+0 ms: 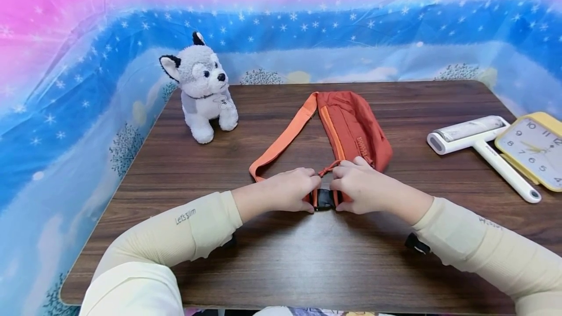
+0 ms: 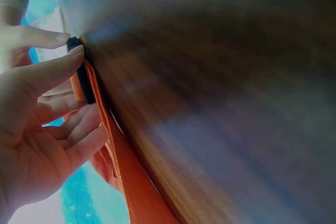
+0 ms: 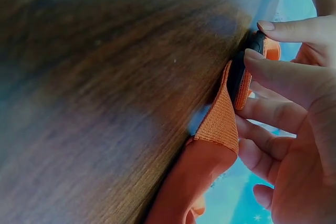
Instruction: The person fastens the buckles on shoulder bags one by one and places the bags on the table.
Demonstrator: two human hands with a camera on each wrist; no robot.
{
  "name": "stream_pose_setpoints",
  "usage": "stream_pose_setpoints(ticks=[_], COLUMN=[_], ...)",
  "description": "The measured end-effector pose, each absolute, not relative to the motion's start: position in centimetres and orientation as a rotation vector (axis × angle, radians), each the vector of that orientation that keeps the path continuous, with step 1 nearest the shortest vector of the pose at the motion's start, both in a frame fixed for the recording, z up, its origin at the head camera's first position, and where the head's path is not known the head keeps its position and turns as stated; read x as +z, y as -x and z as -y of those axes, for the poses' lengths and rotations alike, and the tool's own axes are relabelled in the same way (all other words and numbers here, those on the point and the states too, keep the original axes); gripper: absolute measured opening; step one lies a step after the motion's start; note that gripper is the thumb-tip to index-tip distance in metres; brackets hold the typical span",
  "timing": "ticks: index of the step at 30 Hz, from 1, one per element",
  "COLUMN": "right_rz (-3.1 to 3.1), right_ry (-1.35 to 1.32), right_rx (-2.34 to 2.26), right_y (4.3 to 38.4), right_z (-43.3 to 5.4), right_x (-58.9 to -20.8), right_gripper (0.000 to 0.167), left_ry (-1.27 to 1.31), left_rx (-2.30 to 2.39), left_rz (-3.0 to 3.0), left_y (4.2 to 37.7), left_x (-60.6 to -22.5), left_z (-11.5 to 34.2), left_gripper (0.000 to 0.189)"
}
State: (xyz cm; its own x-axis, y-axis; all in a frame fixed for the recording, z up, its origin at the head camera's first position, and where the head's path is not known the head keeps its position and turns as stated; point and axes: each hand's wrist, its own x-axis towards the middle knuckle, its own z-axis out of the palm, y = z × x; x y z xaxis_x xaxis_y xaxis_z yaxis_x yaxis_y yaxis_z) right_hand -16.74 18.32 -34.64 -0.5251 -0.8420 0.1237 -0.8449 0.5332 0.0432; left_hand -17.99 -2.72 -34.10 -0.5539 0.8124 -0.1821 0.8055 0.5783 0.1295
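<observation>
An orange-red waist bag (image 1: 357, 128) lies on the table with its zipped front up, its orange strap (image 1: 283, 138) looping out to the left. Near the table's middle, a black plastic buckle (image 1: 325, 199) joins the strap ends between the two hands. My left hand (image 1: 291, 189) pinches the buckle's left side between thumb and fingers. From the other side, my right hand (image 1: 362, 187) pinches its right end. In the left wrist view, the left thumb presses the buckle (image 2: 86, 80) with webbing beside it. The right wrist view shows the right thumb on the buckle (image 3: 239, 74) too.
A grey and white plush husky (image 1: 204, 87) sits at the back left of the wooden table (image 1: 298, 267). To the right lie a white lint roller (image 1: 487, 150) and a yellow-framed clock (image 1: 533, 148). A snowflake-patterned cloth (image 1: 281, 23) hangs behind.
</observation>
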Motion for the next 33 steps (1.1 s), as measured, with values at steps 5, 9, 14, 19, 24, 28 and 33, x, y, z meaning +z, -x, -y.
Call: stream_pose_setpoints(ticks=[5, 9, 14, 19, 24, 28, 33], right_rz=[2.633, 2.594, 2.554, 2.545, 2.430, 2.318, 2.291], right_ry=[-1.468, -1.497, -1.518, -1.521, -1.522, -1.493, -1.368], right_rx=[0.018, 0.010, 0.031, 0.113, 0.303, 0.427, 0.491], right_y=[16.9, 17.0, 17.3, 17.5, 17.9, 18.3, 18.6], right_z=[-18.3, -18.4, -18.5, -18.6, -19.0, -19.4, -20.4], right_x=[-34.7, -34.7, -34.8, -34.9, -34.7, -33.8, -32.1], right_gripper=[0.032, 0.033, 0.032, 0.034, 0.031, 0.027, 0.017], left_ry=[-1.352, -1.370, -1.364, -1.314, -1.306, -1.333, -1.348], left_rx=[0.053, 0.062, 0.090, 0.143, 0.235, 0.298, 0.333], left_rz=[-2.570, -2.565, -2.561, -2.562, -2.605, -2.667, -2.860], left_y=[18.1, 18.2, 18.3, 18.4, 18.7, 19.2, 19.7], left_x=[-34.0, -34.0, -33.9, -33.6, -32.7, -31.7, -30.2], left_z=[2.8, 2.9, 3.1, 3.5, 4.4, 5.0, 5.9], left_gripper=[0.041, 0.043, 0.045, 0.046, 0.054, 0.053, 0.055])
